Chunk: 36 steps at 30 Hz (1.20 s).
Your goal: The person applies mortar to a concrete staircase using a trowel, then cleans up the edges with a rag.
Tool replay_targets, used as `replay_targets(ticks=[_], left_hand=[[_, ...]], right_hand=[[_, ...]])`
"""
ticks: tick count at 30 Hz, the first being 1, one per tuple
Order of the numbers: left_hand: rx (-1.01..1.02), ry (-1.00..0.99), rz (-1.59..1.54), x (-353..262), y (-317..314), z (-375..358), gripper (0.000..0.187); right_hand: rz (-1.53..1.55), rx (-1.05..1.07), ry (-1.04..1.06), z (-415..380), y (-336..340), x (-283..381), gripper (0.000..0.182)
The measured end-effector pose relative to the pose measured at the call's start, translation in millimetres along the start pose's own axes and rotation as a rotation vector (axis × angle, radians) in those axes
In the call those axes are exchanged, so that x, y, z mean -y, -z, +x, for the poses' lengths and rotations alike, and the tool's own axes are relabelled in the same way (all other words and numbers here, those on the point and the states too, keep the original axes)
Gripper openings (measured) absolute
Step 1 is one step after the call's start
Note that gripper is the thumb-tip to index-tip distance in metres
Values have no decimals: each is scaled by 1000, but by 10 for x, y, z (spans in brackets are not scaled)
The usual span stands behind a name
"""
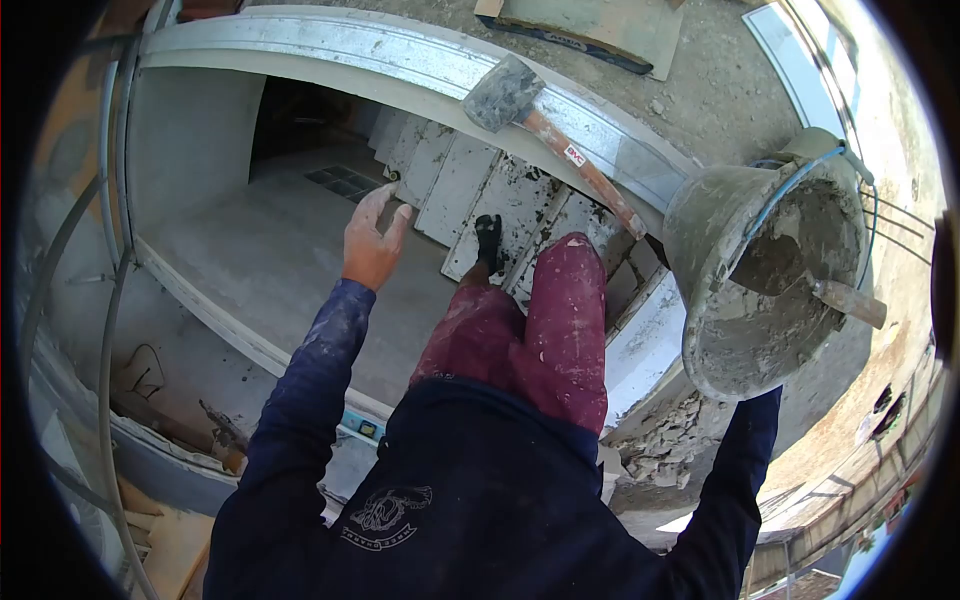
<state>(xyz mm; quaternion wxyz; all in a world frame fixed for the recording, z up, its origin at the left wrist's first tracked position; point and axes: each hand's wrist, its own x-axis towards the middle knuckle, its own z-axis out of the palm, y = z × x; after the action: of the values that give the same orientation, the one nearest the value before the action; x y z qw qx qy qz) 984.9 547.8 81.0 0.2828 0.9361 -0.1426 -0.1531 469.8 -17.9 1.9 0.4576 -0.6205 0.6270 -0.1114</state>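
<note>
My left hand is raised above the floor below, its fingers stretched out and thumb apart, with nothing in it. At the right, my right sleeve runs up behind the mortar-coated bucket, which hides that hand, so I cannot see its grip. Grey wet-looking mortar coats the inside of the bucket. A trowel rests in it, its handle sticking out over the rim. A mallet with a grey head and wooden handle lies across the metal-edged ledge, left of the bucket.
Splattered boards form a stepped surface below, with my foot on one. Bent pipes or cables stand at the left. A flattened paper sack lies beyond the ledge. Broken rubble sits below the bucket.
</note>
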Motion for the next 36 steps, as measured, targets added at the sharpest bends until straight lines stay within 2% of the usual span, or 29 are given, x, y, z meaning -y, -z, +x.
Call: replay_targets(ticks=[3, 4, 5, 7, 9, 11, 12, 13, 14, 15, 17, 18, 20, 23, 27, 28, 31, 32, 35, 36], left_hand=[[-330, -328, 81, 42, 216, 1201, 35], [-406, -418, 170, 82, 272, 1505, 37], [-484, -505, 260, 105, 306, 1778, 38], [-494, -600, 320, 176, 349, 2197, 45], [-430, -599, 463, 286, 375, 2430, 48], [-394, -632, 551, 272, 166, 2529, 51], [-401, -648, 588, 356, 114, 2555, 53], [-408, -661, 627, 435, 55, 2567, 54], [-398, -634, 644, 447, 25, 2559, 55], [-393, -605, 670, 427, 17, 2571, 56], [-392, -617, 642, 436, -6, 2562, 55], [-404, -616, 637, 436, 5, 2579, 54], [-391, -616, 629, 430, 21, 2578, 54], [-382, -625, 633, 457, 8, 2563, 53], [-368, -634, 612, 406, 54, 2562, 52], [-359, -626, 624, 388, 64, 2552, 51], [-335, -618, 633, 321, 106, 2515, 50], [-336, -623, 638, 311, 109, 2507, 50], [-296, -665, 612, 290, 131, 2516, 50], [-286, -668, 620, 299, 138, 2512, 51]], right_hand=[[65, -50, 51, -143, 216, -476, 56], [218, -38, 87, 21, 563, -1105, 56], [-440, -200, 253, -780, 135, -49, 43], [-347, -622, 157, -1365, 19, 445, 38], [-408, -740, 336, -1644, 176, 756, 40], [-647, -759, 381, -2057, -233, 1743, 37], [-643, -703, 548, -2015, -209, 1851, 35], [-674, -638, 587, -2050, -353, 2140, 31], [-863, -565, 726, -1997, -413, 2359, 28], [-909, -471, 768, -1942, -521, 2583, 26], [-1225, -322, 968, -1725, -668, 2891, 36], [-1243, -193, 888, -1575, -741, 2947, 45], [-1340, -74, 844, -1427, -1014, 3075, 63], [-1600, -44, 823, -1150, -1159, 3021, 69], [-1753, -27, 723, -937, -1251, 2943, 54], [-1725, -40, 790, -879, -1228, 2920, 41], [-1696, 14, 817, -805, -1201, 3003, 30], [-1655, 1, 914, -803, -1171, 3036, 22], [-1685, 31, 804, -1098, -1247, 3380, 17], [-1674, 18, 851, -1119, -1139, 3347, 14]])
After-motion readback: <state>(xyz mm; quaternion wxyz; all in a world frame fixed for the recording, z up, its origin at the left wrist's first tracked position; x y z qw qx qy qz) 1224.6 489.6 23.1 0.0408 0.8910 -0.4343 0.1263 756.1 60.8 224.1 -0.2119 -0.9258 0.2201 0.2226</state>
